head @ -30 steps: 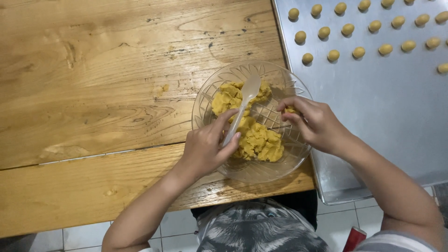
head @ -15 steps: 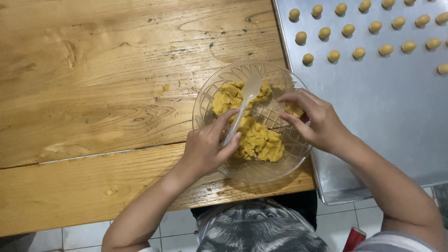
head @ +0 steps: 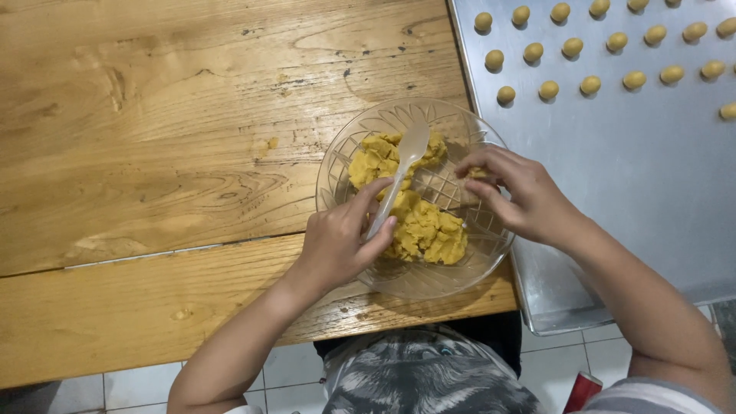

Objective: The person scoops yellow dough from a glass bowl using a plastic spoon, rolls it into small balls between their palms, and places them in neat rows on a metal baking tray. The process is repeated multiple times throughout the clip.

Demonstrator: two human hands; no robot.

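Observation:
A clear patterned glass bowl (head: pixel 460 264) sits at the wooden table's near edge and holds lumps of yellow dough (head: pixel 425 226). My left hand (head: pixel 341 241) grips the handle of a white plastic spoon (head: pixel 402 165), whose bowl rests on the dough. My right hand (head: pixel 517 192) is over the bowl's right rim, its fingertips pinched around a small bit of yellow dough. To the right lies a metal baking tray (head: pixel 636 169) with several small yellow dough balls (head: pixel 548 90) set in rows along its far part.
The wooden table (head: pixel 153 153) stretches left and far of the bowl, with a few crumbs. The tray overhangs the table's near edge. Below are white floor tiles, my patterned clothing, and a small red object (head: pixel 584 389).
My right hand has shifted slightly within the bowl's right side, working a bit of dough between the fingertips. My left hand and the spoon have hardly moved.

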